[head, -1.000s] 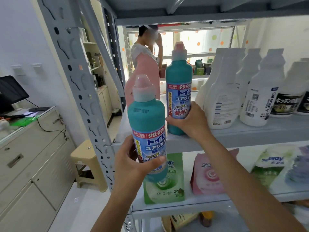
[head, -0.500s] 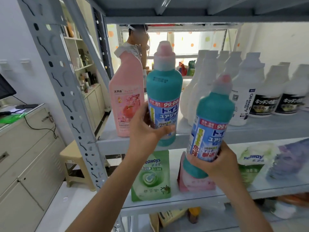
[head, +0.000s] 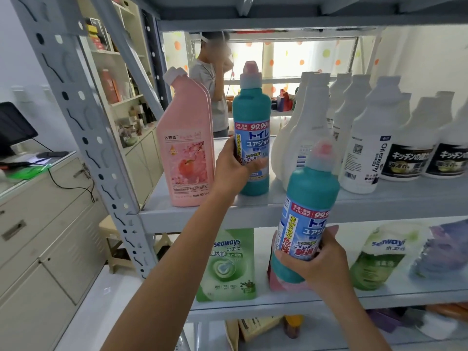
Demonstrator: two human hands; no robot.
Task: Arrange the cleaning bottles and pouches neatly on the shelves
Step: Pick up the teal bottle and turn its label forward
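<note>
- I see the left hand (head: 231, 171) wrapped round the lower label of a teal bottle (head: 252, 115), thumb across the front, fingers behind.
- That teal bottle stands upright with its base on the upper shelf (head: 202, 217), just right of the pink bottle (head: 187, 158) and left of the white bottles (head: 301, 133). It is apart from both.
- The hand comes at it from the left front, with the forearm crossing the shelf's front edge.
- The right hand (head: 323, 266) grips a second teal bottle (head: 310, 198) low on its body, fingers curled over the label from the right.
- The second teal bottle is in the air, cap leaning slightly right, in front of the upper shelf's edge. It rises above the hand, with only its base below the fingers.
- Behind it on the lower shelf (head: 395, 298) I make out a pink pouch (head: 277, 283), mostly hidden.
- A green pouch (head: 229, 264) stands upright left of the pink one. Another green pouch (head: 381, 257) leans further right.
</note>
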